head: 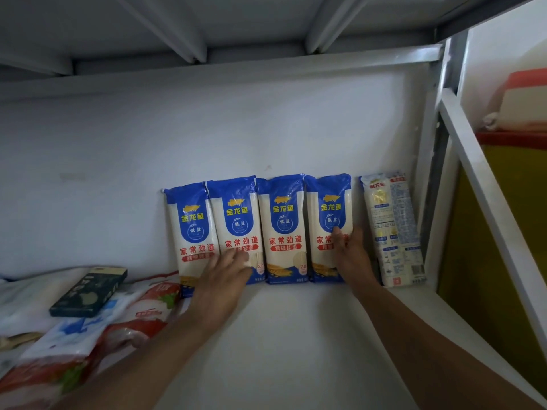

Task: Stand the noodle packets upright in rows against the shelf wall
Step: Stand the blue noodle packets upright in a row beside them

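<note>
Several blue-and-white noodle packets stand upright side by side against the white shelf wall (207,137). The row runs from the leftmost packet (191,229) past a middle packet (284,229) to the fourth packet (327,214). A fifth packet (390,229) stands apart at the right with its back label facing out. My left hand (228,270) lies flat with spread fingers on the lower part of the second packet (236,214). My right hand (350,255) presses flat against the fourth packet's lower right edge. Neither hand grips anything.
The white shelf floor (296,335) stretches in front of the row. At the left lie red-and-white bags (142,315), a blue-and-white bag (68,335) and a dark flat box (88,291). A metal upright (432,173) bounds the right side; yellow and red sacks (503,232) sit beyond it.
</note>
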`<control>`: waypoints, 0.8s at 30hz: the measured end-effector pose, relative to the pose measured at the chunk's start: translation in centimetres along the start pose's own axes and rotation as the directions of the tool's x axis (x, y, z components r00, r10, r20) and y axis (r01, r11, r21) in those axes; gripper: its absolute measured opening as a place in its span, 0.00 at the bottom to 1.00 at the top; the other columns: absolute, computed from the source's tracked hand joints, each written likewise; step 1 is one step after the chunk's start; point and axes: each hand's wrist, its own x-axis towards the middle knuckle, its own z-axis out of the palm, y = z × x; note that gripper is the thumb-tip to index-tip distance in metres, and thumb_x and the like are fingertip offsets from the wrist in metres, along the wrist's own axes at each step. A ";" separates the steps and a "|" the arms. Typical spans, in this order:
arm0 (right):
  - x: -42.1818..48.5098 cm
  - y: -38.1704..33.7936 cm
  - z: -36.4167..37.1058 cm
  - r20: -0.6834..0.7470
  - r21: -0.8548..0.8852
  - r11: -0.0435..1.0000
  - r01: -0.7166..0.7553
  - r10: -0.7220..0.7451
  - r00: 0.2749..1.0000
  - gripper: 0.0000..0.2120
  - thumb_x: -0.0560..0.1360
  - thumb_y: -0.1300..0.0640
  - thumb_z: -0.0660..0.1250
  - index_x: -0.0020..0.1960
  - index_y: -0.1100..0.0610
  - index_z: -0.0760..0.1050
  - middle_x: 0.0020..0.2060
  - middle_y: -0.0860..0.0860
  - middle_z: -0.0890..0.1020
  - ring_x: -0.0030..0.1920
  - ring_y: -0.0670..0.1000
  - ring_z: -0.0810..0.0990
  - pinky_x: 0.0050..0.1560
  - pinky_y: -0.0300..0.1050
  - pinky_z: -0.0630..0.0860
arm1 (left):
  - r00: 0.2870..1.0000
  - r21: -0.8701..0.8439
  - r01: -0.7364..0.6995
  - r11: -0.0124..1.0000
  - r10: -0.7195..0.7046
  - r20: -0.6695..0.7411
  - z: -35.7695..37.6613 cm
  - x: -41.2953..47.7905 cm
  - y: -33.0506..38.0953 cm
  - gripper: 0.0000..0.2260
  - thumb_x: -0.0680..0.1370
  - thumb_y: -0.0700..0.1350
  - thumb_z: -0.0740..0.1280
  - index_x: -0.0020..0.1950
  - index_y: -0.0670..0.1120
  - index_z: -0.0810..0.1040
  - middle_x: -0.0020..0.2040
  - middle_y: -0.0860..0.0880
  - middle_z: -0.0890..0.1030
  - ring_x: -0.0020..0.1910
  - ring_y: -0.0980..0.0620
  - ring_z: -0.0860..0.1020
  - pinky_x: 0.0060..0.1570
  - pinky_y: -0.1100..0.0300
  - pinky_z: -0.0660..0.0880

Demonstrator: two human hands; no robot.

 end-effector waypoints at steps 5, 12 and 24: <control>0.0 -0.1 -0.1 0.016 0.007 1.000 -0.005 0.005 1.000 0.18 0.82 0.41 0.60 0.64 0.51 0.64 0.57 0.49 0.81 0.46 0.44 0.83 0.39 0.41 0.80 | 0.920 0.217 -0.388 0.896 0.360 0.158 0.0 1.4 -0.7 0.19 0.71 0.37 0.75 0.61 0.41 0.78 0.53 0.45 0.79 0.49 0.43 0.78 0.45 0.49 0.79; 0.2 0.1 0.1 0.009 0.020 1.000 -0.008 0.008 1.000 0.17 0.82 0.41 0.59 0.64 0.51 0.64 0.57 0.49 0.81 0.47 0.46 0.83 0.40 0.43 0.81 | 0.861 0.259 -0.485 0.835 0.403 0.311 0.6 4.1 0.0 0.10 0.64 0.40 0.81 0.36 0.45 0.81 0.30 0.47 0.82 0.27 0.48 0.81 0.26 0.58 0.77; 0.4 0.3 0.3 0.012 0.033 0.999 -0.025 0.025 1.000 0.17 0.83 0.41 0.59 0.65 0.50 0.65 0.57 0.49 0.82 0.49 0.49 0.84 0.44 0.48 0.82 | 0.867 0.138 -0.489 0.861 0.462 0.189 1.1 3.5 -0.4 0.11 0.63 0.39 0.83 0.40 0.46 0.83 0.36 0.49 0.84 0.36 0.50 0.82 0.33 0.56 0.81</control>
